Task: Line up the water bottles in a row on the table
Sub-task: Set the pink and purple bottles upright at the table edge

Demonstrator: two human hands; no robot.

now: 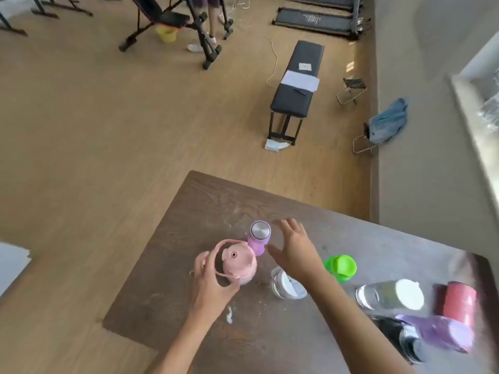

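Observation:
Several water bottles stand on a dark wooden table (205, 203). My left hand (209, 282) wraps around the left side of a pink bottle (240, 265) with a loop handle. Just behind it stands a purple bottle (259, 237) with a silver lid. My right hand (294, 248) hovers open beside the purple bottle, fingers spread, not touching it. Under my right wrist is a clear bottle with a white lid (287, 284). Further right are a green-lidded bottle (341, 267), a clear bottle with a white cap (391, 294), a red one (459, 302), a lilac one (442, 332) and a black one (399, 338).
The table's far-left corner and left edge border wooden floor. A black bench (297, 87) stands on the floor beyond the table. Two small folding stools sit by the grey wall at right, one (386, 122) draped with blue cloth. Exercise equipment and a person's legs are far back.

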